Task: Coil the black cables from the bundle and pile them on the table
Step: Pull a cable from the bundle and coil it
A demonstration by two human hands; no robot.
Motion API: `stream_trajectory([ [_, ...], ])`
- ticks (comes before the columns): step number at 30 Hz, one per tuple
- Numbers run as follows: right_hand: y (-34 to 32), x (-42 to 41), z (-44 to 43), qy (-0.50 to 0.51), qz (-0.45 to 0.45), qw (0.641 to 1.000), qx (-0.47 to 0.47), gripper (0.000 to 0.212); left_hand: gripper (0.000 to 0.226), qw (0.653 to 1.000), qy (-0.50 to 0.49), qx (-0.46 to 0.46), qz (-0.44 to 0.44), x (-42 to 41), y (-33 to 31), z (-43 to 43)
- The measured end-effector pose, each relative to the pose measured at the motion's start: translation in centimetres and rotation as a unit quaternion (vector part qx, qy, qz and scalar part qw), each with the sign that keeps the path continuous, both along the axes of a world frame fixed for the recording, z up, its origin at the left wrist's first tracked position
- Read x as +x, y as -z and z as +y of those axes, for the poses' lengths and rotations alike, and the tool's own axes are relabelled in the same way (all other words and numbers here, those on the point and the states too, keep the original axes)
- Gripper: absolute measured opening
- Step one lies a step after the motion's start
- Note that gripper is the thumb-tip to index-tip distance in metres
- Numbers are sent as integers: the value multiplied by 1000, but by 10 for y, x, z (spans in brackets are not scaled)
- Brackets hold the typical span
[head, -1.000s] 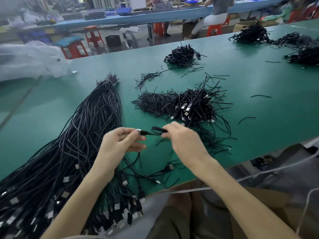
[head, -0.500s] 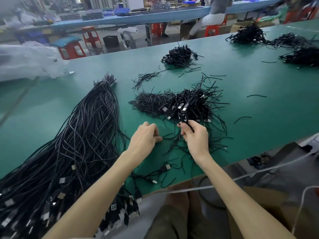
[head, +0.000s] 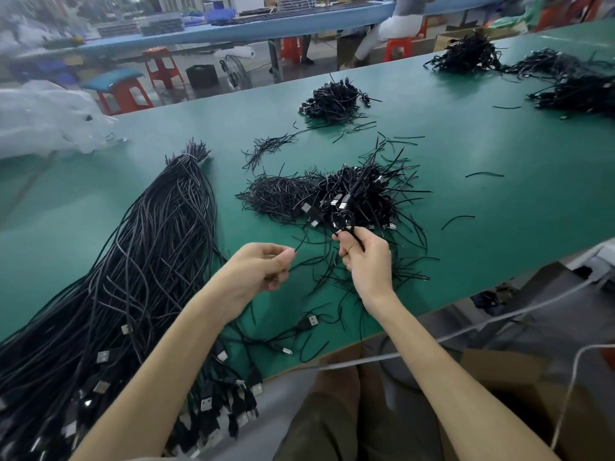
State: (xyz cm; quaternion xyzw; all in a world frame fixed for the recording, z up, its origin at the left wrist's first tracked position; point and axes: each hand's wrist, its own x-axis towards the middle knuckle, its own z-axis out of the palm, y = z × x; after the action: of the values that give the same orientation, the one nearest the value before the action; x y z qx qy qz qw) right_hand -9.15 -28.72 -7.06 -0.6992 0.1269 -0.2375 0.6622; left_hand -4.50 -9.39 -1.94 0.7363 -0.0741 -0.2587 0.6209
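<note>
Gripping a small coiled cable (head: 344, 221) in the curled fingers of the right hand (head: 367, 261), at the near edge of the pile of coils (head: 359, 194) on the green bench (head: 499, 144). Curling the left hand (head: 256, 271) thumb to fingertips beside a thin loose strand (head: 299, 242); pinching it or not, cannot tell. Working beside the bundle (head: 159, 234), stretched along the bench at the left.

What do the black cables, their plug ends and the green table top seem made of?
Cable bundle: matte black sheathing, probably plastic or rubber; it bends in soft curves. USB plugs: shiny silver tips, apparently metal, in black moulded plastic. Table top: smooth green mat, maybe rubber or vinyl, with dull sheen.
</note>
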Motion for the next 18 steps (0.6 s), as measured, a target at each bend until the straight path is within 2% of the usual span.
stream_trajectory([
  [2, 1, 1, 0, 0, 4, 1000, -14, 33, 29, 998, 44, -41, 4, -12, -3, -8],
  [4, 3, 1, -1, -5, 8, 1000, -28, 30, 26, 997, 65, -39, -20, -19, -3, -18],
  [10, 7, 2, -3, -10, 21, 998, -62, 24, 26, 998, -2, -53, -27, -17, 4, -52],
  [14, 8, 1, -3, -26, 21, 993, -115, 27, 6, 997, -7, -75, -31, -13, 8, -64],
  [18, 5, -2, -1, -48, 22, 989, -136, 24, 10, 996, -8, -2, -91, -9, 9, -69],
])
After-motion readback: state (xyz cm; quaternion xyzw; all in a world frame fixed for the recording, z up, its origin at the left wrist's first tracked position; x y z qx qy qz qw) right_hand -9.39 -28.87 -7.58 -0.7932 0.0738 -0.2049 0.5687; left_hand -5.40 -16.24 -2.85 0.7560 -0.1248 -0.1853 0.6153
